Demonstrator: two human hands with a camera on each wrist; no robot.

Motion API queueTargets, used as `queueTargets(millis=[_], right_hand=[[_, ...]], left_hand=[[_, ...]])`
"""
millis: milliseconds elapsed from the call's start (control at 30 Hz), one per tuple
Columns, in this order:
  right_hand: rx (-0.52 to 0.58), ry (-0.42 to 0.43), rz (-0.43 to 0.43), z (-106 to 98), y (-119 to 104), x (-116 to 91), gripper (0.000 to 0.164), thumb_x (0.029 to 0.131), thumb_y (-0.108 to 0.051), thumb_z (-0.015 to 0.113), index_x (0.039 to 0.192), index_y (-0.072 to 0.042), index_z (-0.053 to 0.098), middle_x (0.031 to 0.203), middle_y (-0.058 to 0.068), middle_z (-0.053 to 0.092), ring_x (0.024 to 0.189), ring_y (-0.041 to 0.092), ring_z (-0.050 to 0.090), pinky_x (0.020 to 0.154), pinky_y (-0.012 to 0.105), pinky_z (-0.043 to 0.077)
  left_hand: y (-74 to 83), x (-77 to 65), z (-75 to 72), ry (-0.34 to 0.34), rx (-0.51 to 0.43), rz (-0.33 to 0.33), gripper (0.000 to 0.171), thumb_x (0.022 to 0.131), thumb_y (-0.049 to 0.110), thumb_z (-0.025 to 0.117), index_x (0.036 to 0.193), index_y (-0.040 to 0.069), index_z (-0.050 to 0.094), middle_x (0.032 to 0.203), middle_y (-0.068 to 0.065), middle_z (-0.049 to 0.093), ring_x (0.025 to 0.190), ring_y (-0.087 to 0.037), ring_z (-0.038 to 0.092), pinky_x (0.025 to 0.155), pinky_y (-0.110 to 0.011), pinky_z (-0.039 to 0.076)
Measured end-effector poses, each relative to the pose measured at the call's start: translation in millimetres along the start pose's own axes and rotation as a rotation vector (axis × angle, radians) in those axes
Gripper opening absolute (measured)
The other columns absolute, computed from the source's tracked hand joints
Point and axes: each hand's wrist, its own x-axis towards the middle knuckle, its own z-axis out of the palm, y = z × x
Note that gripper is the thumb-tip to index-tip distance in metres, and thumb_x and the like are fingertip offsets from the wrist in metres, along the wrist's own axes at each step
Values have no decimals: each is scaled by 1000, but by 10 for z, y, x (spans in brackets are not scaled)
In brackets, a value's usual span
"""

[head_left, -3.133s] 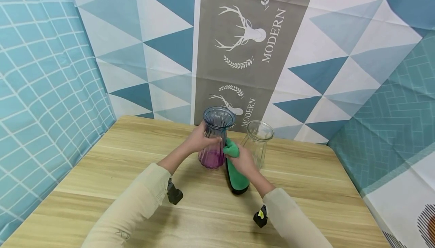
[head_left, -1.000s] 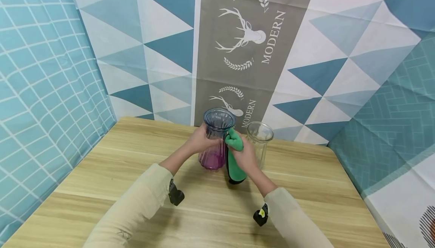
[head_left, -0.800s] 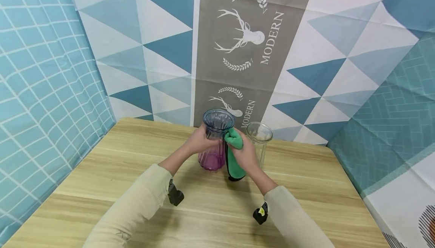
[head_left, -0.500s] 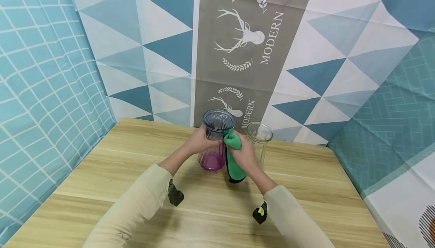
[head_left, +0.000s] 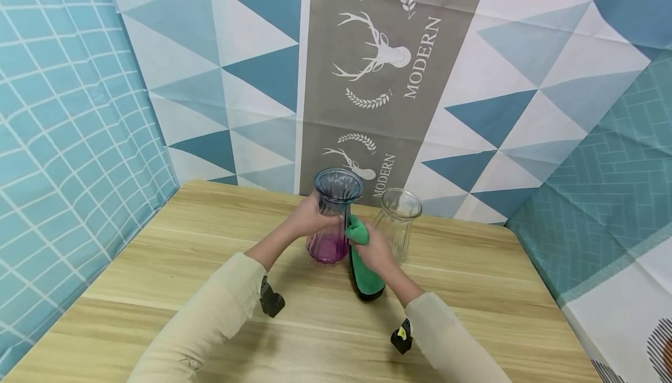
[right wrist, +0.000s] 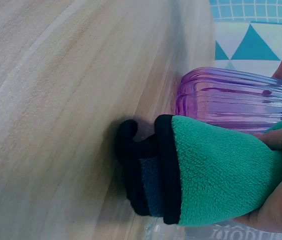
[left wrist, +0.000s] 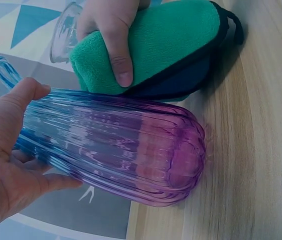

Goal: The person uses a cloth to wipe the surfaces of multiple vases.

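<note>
A ribbed glass vase (head_left: pixel 328 245), blue at the flared rim and purple at the base, stands upright on the table. My left hand (head_left: pixel 306 217) grips it below the rim, thumb on the near side and fingers round the far side, as the left wrist view shows. My right hand (head_left: pixel 379 250) holds a folded green cloth (left wrist: pixel 173 42) with black edging against the vase's right side. A bunched end of the cloth pokes out above the thumb, and its lower end hangs down close over the table. Fingers under the cloth are partly hidden.
A clear glass vase (head_left: pixel 403 227) stands just right of and behind my right hand, partly covered by it. The wooden table (head_left: pixel 210 290) ends at a patterned backdrop (head_left: pixel 252 80) close behind both vases.
My right hand has moved up the vase's side with the green cloth, then back down to about its first height. The left hand and both vases stay in place.
</note>
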Motion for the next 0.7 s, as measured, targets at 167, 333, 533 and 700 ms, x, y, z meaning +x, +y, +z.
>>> queueTargets(millis=[167,333,533,700], right_hand=[[-4,-2,8,1,0,-4,51,82,-11,70,129,-5,53,112,19,65,102,34,61,82,46,52],[64,36,40,-35,-46,-7,47,84,-14,68,128,-7,55,118,17,64,108,33,59,88,47,51],[150,141,-4,-132,-166,54,50,85,-17,68,132,-11,52,127,15,60,115,34,56,94,48,48],[184,194,-52,-185,-213,96,54,84,-16,69,135,-15,50,131,12,57,119,32,54,98,48,46]], left_hand=[[9,-9,0,-1,-17,7,83,79,20,72,144,2,24,135,-23,49,127,-37,45,106,-50,38],[-2,-6,10,-2,-8,7,83,79,20,73,143,2,24,135,-22,49,127,-36,45,106,-49,38],[3,-3,10,1,-3,22,82,78,17,72,143,0,25,134,-24,48,126,-37,46,106,-49,39],[10,-5,5,4,-10,13,82,77,16,72,142,-1,25,134,-24,48,127,-37,46,106,-48,38]])
